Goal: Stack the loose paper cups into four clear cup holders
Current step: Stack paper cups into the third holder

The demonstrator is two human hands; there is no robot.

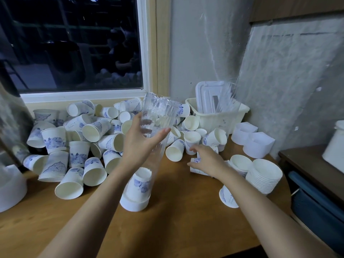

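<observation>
The left hand [141, 142] wraps round the middle of the clear cup holder [158, 112], thumb across its front. It holds the holder tilted, with its white base [135, 202] on the table [176, 220] near the middle. A few cups [141, 181] sit stacked in its bottom. The right hand [206, 159] curls its fingers over a paper cup [194, 169] lying on its side toward the right edge. Loose cups [78, 138] heap along the back edge. A nested stack [264, 175] lies at the right edge, and a white basket [217, 118] stands in the back right corner.
</observation>
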